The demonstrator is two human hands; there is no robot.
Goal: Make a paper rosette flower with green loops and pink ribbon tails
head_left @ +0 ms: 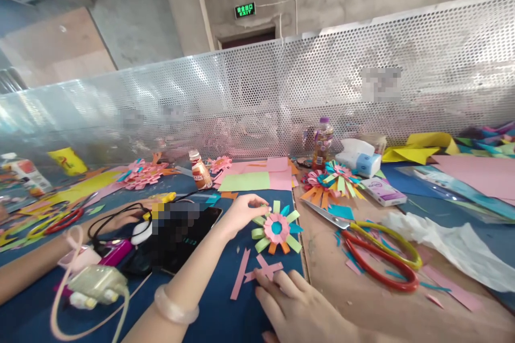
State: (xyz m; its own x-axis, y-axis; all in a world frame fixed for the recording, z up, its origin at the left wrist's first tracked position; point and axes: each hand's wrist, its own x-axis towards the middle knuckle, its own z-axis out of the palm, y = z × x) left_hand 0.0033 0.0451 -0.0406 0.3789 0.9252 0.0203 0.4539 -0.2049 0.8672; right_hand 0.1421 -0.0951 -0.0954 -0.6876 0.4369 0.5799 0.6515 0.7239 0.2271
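Note:
My left hand (243, 215), with a pale bangle (176, 305) on its wrist, pinches the upper left edge of a paper flower (277, 228). The flower lies on the blue table and has a pink ring, a blue middle, and green, blue and orange petals. Just below it, my right hand (298, 303) rests palm down with its fingers apart. Its fingertips touch crossed pink paper strips (269, 267). One more pink strip (240, 274) lies to their left. A phone (189, 241) lies partly behind my left forearm.
Large scissors (378, 257) with red and yellow handles lie at right among paper scraps. Finished paper flowers (340, 176), a drink bottle (323, 142) and tissues (359, 156) stand behind. Another person's arm (44, 257), cables and a charger (98, 284) occupy the left. A perforated metal panel (249, 102) borders the back.

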